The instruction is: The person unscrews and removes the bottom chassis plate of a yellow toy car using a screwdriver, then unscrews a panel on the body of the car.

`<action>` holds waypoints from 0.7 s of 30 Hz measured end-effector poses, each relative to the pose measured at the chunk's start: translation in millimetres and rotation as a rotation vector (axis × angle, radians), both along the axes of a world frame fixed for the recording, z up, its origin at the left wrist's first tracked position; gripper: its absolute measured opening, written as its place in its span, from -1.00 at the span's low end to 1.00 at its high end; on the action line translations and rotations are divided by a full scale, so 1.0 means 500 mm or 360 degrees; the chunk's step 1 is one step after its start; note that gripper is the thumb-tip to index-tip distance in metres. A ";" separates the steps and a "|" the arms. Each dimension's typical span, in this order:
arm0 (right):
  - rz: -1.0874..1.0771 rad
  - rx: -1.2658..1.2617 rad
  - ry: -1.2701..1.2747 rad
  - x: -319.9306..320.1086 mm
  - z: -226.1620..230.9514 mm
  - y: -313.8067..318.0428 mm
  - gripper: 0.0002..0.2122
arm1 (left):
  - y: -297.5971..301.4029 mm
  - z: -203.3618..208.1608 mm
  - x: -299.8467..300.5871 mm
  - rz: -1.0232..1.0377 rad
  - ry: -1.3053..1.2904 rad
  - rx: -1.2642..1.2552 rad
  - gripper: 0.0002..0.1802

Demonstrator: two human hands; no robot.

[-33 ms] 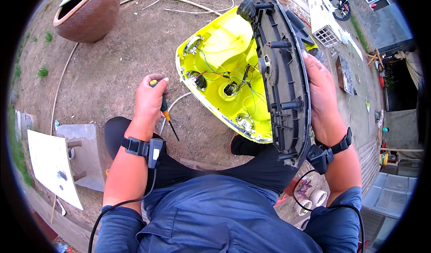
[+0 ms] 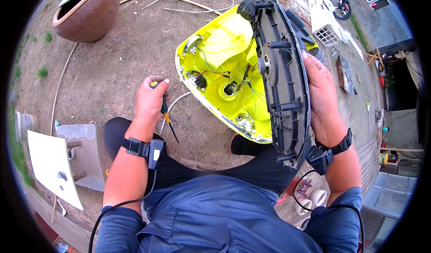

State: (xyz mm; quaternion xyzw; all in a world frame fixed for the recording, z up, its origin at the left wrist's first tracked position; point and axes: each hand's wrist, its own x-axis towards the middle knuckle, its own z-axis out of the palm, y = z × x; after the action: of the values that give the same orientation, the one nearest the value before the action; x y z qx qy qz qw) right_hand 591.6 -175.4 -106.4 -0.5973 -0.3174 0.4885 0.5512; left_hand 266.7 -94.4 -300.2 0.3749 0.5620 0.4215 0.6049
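Brown vessel (image 2: 92,17) upper left; white board (image 2: 50,165) lower left; 1 bicycle (image 2: 340,6) upper right.

Yellow shell (image 2: 231,35) (wired inside) gapes beside black panel (image 2: 287,78).

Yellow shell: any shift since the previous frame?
No. The yellow shell shows no visible shift in any direction, judged against the big brown pot.

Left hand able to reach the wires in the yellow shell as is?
Likely yes: the black panel sits over the shell's right side, leaving many wires exposed toward the left hand. The held screwdriver may hamper grasping, though.
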 end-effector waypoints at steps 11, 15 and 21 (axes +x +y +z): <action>-0.0025 -0.0019 -0.0120 0.027 -0.049 0.046 -0.69 | 0.064 -0.055 0.089 -0.0247 0.0008 -0.0263 -0.25; -0.0029 -0.0009 -0.0065 0.046 -0.071 0.068 -0.68 | 0.090 -0.077 0.114 -0.0350 -0.0057 -0.0328 -0.22; -0.0057 0.0058 -0.0065 0.096 -0.105 0.083 -0.68 | 0.116 -0.105 0.152 -0.0391 -0.0147 -0.0408 -0.44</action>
State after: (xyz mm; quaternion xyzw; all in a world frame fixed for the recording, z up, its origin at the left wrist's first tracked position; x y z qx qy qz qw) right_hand 639.6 -133.8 -158.8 -0.6027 -0.3267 0.4603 0.5641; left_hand 342.7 -36.5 -352.6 0.3408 0.5327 0.2862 0.7199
